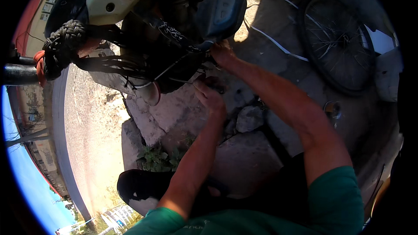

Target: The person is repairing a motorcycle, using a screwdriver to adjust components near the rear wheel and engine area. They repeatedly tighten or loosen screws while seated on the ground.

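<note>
- The person's two bare arms came up from the bottom of the frame toward a motorbike [174,30] in the upper middle.
- The right hand [222,52] sat at the upper middle, pressed against the dark underside of the motorbike, just below a grey plastic cover [224,8]. I could not tell if its fingers were wide or closed.
- The left hand [209,95] was in the middle of the frame, a little lower, near thin wires [174,67] hanging from the motorbike. Its fingers looked curled, but I could not tell if they held anything.
- A thick black braided rope [63,45] hung at the upper left, with dark strings running right from it.
- A bicycle wheel [335,43] lay on the ground at the upper right.
- A grey rock [249,118] sat on broken concrete [244,156] between the two arms.
- Small green weeds [156,159] grew at the lower middle left.
- A black shoe [139,189] showed at the bottom, left of the left arm.
- The person wore a green shirt [335,204].
</note>
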`<action>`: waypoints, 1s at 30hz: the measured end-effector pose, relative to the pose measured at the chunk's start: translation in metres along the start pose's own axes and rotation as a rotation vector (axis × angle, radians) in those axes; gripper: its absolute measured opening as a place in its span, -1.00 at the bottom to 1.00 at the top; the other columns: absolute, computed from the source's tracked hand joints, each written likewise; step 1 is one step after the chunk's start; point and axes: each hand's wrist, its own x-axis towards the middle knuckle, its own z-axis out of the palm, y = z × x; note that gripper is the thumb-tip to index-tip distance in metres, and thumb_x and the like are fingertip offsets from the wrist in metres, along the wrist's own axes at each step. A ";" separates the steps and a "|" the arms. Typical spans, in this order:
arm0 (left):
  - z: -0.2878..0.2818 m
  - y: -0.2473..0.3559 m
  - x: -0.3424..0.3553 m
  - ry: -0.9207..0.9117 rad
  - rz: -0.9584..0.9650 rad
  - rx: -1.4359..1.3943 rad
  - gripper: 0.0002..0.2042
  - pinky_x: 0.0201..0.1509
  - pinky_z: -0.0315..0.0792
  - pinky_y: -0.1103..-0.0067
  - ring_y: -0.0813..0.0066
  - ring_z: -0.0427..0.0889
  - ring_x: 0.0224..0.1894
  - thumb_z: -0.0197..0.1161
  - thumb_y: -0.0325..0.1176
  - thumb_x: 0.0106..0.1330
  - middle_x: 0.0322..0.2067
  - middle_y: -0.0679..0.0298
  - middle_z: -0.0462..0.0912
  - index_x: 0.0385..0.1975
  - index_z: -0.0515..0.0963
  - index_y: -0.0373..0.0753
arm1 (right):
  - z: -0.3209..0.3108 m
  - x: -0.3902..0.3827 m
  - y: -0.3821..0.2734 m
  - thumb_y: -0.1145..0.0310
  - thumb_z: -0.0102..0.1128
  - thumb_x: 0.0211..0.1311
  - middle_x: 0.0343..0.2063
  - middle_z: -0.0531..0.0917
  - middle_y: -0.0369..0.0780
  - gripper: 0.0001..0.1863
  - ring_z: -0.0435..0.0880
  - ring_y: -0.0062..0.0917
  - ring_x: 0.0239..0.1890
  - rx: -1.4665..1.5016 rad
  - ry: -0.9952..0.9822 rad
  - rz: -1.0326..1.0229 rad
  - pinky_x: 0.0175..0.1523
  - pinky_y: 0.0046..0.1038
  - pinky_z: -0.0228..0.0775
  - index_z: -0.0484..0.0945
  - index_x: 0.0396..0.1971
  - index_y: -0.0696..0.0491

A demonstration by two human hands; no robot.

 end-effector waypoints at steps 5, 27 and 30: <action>0.004 -0.021 0.006 -0.133 0.103 0.031 -0.52 -0.40 0.41 0.44 0.37 0.52 -0.53 -0.23 -0.02 0.58 -0.44 0.11 0.58 0.04 0.31 -0.41 | 0.028 0.005 0.037 0.26 0.02 0.27 -0.07 0.64 0.06 -0.73 0.52 -0.14 0.16 0.289 0.017 0.275 0.29 -0.21 0.28 0.55 -0.15 0.08; -0.047 -0.029 -0.003 -0.713 -0.149 0.899 -0.65 -0.18 0.48 0.37 0.30 0.63 -0.29 0.16 -0.19 0.38 -0.35 0.12 0.64 -0.04 0.50 -0.37 | 0.002 0.002 0.036 0.09 -0.07 0.36 0.13 0.50 0.02 -0.57 0.38 -0.07 0.26 0.265 -0.273 0.237 0.32 -0.08 0.21 0.52 0.08 0.00; -0.073 -0.001 -0.002 -1.174 -0.141 1.257 -0.60 -0.09 0.49 0.28 0.09 0.69 -0.21 0.26 -0.16 0.25 -0.26 0.00 0.68 -0.03 0.51 -0.30 | -0.038 0.011 -0.022 -0.02 -0.24 0.44 0.17 0.47 0.03 -0.54 0.27 -0.07 0.33 0.425 -0.317 0.247 0.37 -0.10 0.17 0.48 0.18 -0.23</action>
